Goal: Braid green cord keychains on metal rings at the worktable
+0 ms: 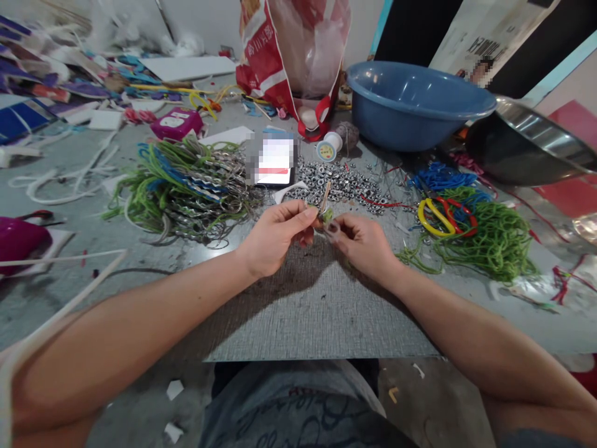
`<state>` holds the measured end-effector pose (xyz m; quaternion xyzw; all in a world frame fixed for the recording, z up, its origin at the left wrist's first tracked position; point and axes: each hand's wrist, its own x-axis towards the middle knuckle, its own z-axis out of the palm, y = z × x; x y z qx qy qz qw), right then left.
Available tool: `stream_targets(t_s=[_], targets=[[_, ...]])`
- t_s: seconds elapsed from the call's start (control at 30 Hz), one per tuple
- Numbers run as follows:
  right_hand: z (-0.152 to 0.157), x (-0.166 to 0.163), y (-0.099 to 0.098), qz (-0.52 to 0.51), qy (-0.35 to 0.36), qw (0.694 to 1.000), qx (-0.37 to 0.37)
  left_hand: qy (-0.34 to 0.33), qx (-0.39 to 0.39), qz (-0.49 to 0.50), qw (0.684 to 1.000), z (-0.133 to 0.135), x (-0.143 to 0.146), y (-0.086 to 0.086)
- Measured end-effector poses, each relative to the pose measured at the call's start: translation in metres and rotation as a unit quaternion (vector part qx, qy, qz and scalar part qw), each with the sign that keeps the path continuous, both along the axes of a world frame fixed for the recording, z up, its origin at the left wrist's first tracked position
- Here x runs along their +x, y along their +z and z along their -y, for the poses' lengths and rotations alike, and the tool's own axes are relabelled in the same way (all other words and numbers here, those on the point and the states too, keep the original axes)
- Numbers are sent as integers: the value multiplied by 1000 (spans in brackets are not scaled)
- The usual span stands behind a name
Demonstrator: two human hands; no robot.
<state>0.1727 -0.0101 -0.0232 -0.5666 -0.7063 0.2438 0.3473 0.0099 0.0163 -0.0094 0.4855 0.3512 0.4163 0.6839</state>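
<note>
My left hand and my right hand meet above the middle of the grey mat. Both are pinched on a small piece of green cord with a thin stick or pin rising from it. Just behind the hands lies a heap of small metal nuts. A pile of finished green and blue cords with metal rings lies to the left. Loose green cord and blue cord lie to the right.
Scissors with yellow and red handles rest on the right cord pile. A blue basin, a steel bowl, a red and white bag, a phone and a thread spool stand behind. Scraps litter the left side.
</note>
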Motion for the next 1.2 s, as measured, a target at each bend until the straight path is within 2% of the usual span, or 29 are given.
stream_targets(t_s=[0.23, 0.37, 0.47, 0.67, 0.77, 0.87, 0.97, 1.07, 1.2], targets=[[8, -5, 8, 233, 50, 971, 9, 17, 33, -9, 999, -2, -1, -1], [12, -10, 13, 296, 80, 952, -9, 25, 62, -22, 997, -2, -2, -2], [14, -11, 15, 304, 95, 948, -24, 37, 88, -53, 994, -3, -3, -3], [15, -9, 17, 253, 153, 954, -44, 45, 142, -107, 983, -3, -5, -3], [15, -9, 16, 212, 169, 961, -56, 33, 115, -86, 989, -2, -4, -1], [14, -8, 13, 171, 144, 973, -54, 18, 72, -59, 995, -1, -3, 2], [11, -6, 7, 103, 83, 991, -2, 6, 33, -19, 999, 0, -3, 5], [9, -3, 1, -4, 43, 994, 100, 7, 13, 7, 1000, -1, -4, 7], [13, -3, 1, -96, 73, 972, 203, 35, -1, 5, 999, -1, -4, 7]])
